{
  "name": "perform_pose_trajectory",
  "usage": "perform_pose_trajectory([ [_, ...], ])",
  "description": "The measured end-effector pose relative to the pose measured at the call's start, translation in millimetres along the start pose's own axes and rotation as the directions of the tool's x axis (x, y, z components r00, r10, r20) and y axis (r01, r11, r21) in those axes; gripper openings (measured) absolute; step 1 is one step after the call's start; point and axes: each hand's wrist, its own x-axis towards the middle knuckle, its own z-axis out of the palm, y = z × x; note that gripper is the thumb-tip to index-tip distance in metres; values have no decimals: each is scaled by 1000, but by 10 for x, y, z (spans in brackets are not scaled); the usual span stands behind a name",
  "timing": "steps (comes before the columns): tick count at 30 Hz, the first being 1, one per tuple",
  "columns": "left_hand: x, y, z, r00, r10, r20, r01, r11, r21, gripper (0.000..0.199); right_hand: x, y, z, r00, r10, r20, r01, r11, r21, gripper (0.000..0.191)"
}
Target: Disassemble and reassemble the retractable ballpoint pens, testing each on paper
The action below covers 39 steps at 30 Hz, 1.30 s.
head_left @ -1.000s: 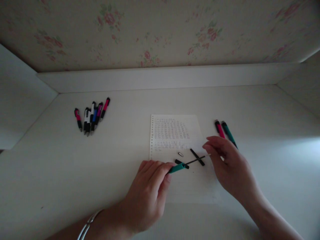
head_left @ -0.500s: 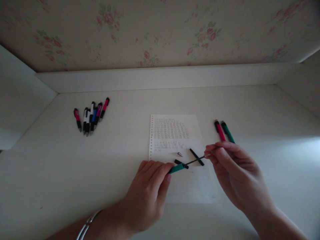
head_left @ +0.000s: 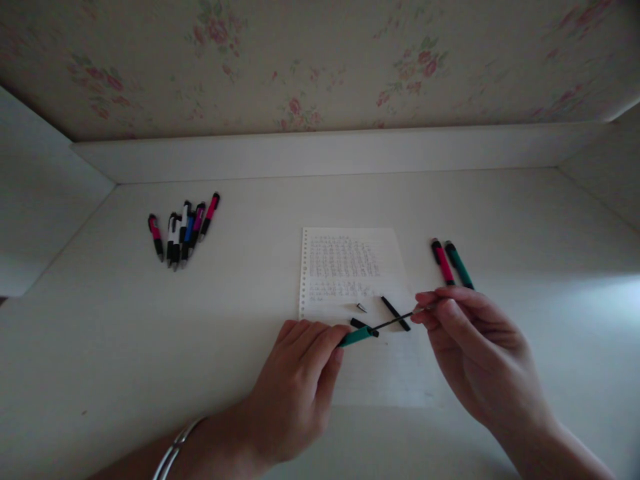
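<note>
Turned thumb-up since a second ago, the right hand (head_left: 483,353) is pinching the outer end of a thin dark refill (head_left: 393,321). The left hand (head_left: 300,387) is gripping a teal pen barrel (head_left: 356,337), the refill sticking out of its open end, above lined paper (head_left: 380,380). A small metal tip (head_left: 361,307) and two black pieces (head_left: 389,305) are lying just beyond. Farther off, a pink pen (head_left: 443,262) and a teal pen (head_left: 459,265) are lying at right, a pen cluster (head_left: 188,230) at left.
</note>
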Motion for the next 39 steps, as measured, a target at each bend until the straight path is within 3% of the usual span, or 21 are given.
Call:
perform_pose_trajectory([
  [16, -4, 7, -5, 1000, 11, 9, -11, 1000, 3, 25, -7, 17, 11, 999, -38, -8, 38, 999, -11, 9],
  [23, 7, 19, -25, 1000, -7, 24, 7, 1000, -2, 25, -65, 36, -19, 999, -25, 33, 30, 988, -153, 10],
  [34, 8, 26, -27, 999, -19, 37, 20, 1000, -13, 26, -100, 52, 36, 991, 27, 130, 0, 979, -204, 20],
  [39, 9, 10, -23, 1000, -19, 10, 19, 1000, -23, 26, -96, 26, 26, 988, 6, 152, 52, 925, -375, 28],
])
